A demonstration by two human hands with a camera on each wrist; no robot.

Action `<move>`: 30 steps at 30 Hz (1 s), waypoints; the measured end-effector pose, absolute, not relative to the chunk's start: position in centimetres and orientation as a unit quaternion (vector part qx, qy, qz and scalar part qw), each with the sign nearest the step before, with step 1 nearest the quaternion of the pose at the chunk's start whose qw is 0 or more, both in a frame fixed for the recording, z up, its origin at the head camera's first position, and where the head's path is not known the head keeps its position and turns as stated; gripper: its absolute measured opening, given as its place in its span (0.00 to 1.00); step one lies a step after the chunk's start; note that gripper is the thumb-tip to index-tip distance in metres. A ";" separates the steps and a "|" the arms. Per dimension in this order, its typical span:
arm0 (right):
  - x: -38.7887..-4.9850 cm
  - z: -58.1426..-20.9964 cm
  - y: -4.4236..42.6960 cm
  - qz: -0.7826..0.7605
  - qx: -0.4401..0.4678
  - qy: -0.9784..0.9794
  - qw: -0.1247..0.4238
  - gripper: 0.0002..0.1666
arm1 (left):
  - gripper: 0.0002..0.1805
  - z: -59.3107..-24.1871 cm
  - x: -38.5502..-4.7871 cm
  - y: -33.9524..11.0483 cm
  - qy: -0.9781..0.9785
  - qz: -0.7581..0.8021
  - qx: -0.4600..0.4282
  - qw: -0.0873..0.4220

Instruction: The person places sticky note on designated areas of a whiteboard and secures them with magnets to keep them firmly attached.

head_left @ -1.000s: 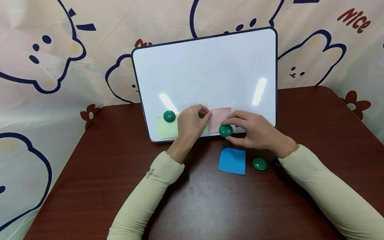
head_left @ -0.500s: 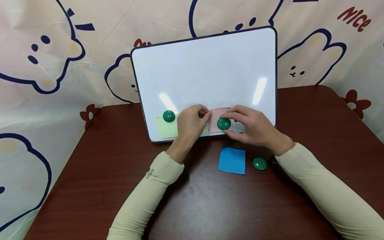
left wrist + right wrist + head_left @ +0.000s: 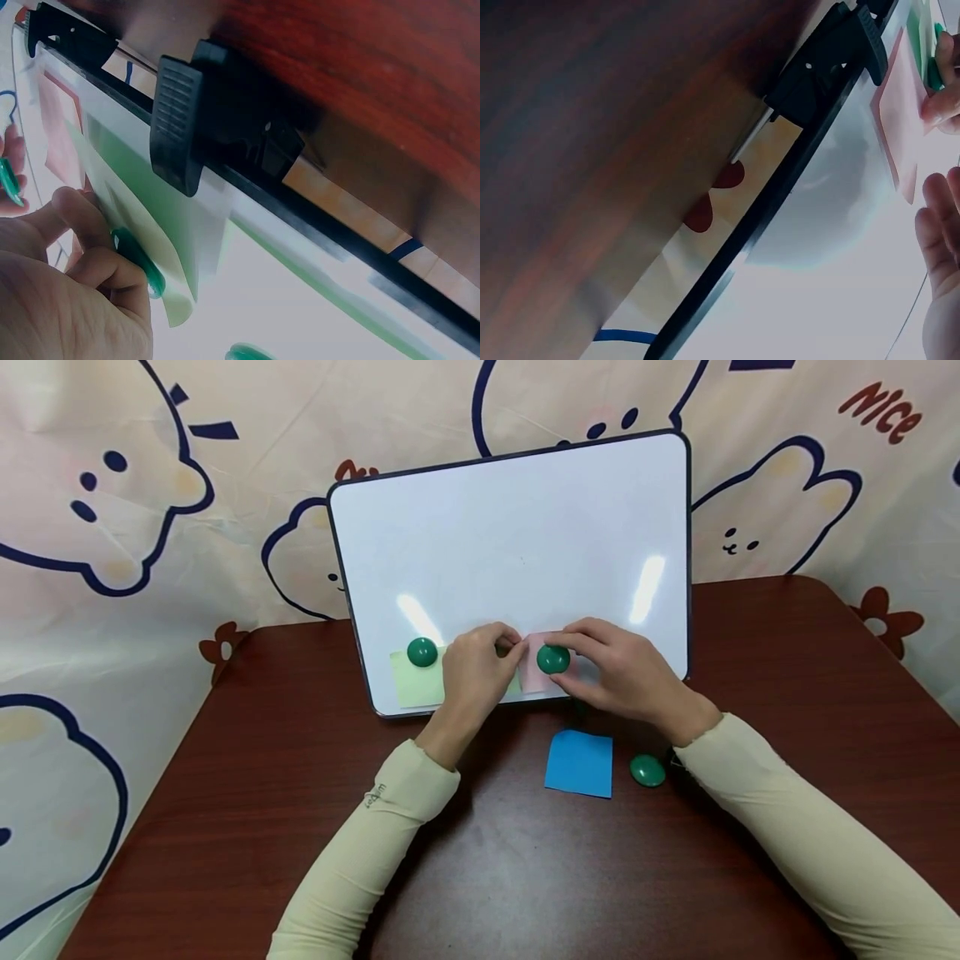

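Note:
On the lower part of the whiteboard point(image 3: 517, 552), the left hand point(image 3: 480, 672) pinches the left edge of a pink note point(image 3: 532, 672). The right hand point(image 3: 626, 672) holds a green round magnet point(image 3: 553, 659) between thumb and fingers, over the pink note. Another green magnet point(image 3: 422, 652) sits on a light green note point(image 3: 412, 685) at the board's lower left. In the left wrist view, a green magnet point(image 3: 139, 262) lies beside the left hand's curled fingers on a second green note point(image 3: 142, 217); the left hand mostly covers it in the head view.
A blue note point(image 3: 579, 764) and a green magnet point(image 3: 647, 771) lie on the dark wooden table point(image 3: 510, 877) in front of the board. Black clamps point(image 3: 217, 112) grip the board's lower edge. A patterned cloth point(image 3: 247, 410) hangs behind.
The right hand has moved up and left with its green magnet, from the pink note's lower right edge to over the note. The left hand has stayed in place.

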State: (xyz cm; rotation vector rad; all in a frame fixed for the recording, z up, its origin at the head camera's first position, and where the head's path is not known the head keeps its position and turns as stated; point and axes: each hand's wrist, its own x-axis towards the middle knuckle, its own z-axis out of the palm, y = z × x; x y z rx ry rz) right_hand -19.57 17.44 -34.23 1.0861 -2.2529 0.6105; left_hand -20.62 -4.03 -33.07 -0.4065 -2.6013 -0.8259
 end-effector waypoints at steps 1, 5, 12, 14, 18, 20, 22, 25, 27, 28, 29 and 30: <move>-19.6 -34.3 17.4 0.227 0.402 -0.842 0.279 0.31 | 0.09 -33.1 -20.6 -4.0 -0.926 -0.294 -0.144 0.189; -19.8 -34.2 17.1 0.223 0.386 -0.852 0.275 0.31 | 0.09 -33.1 -20.7 -4.0 -0.926 -0.294 -0.145 0.189; -19.9 -34.1 17.0 0.218 0.356 -0.871 0.260 0.31 | 0.09 -33.1 -20.7 -4.0 -0.926 -0.291 -0.144 0.191; -20.0 -34.1 17.0 0.217 0.354 -0.872 0.259 0.30 | 0.09 -33.2 -20.7 -4.0 -0.926 -0.290 -0.145 0.194; -20.2 -34.1 16.9 0.211 0.354 -0.872 0.265 0.29 | 0.08 -33.2 -20.7 -4.0 -0.925 -0.286 -0.148 0.202; -20.2 -34.1 16.9 0.207 0.353 -0.872 0.268 0.29 | 0.08 -33.2 -20.7 -4.0 -0.925 -0.285 -0.149 0.204; -20.2 -34.0 16.8 0.203 0.350 -0.874 0.269 0.29 | 0.08 -33.2 -20.7 -4.0 -0.925 -0.284 -0.149 0.205; -20.2 -34.0 16.7 0.196 0.346 -0.878 0.268 0.29 | 0.09 -33.2 -20.7 -4.1 -0.925 -0.283 -0.149 0.205; -20.2 -34.0 16.7 0.193 0.343 -0.880 0.267 0.29 | 0.09 -33.2 -20.7 -4.1 -0.925 -0.284 -0.149 0.205; -20.2 -34.0 16.7 0.193 0.341 -0.881 0.266 0.29 | 0.09 -33.2 -20.7 -4.0 -0.925 -0.284 -0.150 0.205; -20.2 -34.0 16.6 0.192 0.340 -0.882 0.265 0.29 | 0.09 -33.2 -20.7 -4.0 -0.924 -0.284 -0.150 0.205; -20.2 -34.0 16.6 0.192 0.338 -0.882 0.265 0.29 | 0.09 -33.2 -20.7 -4.0 -0.925 -0.284 -0.151 0.204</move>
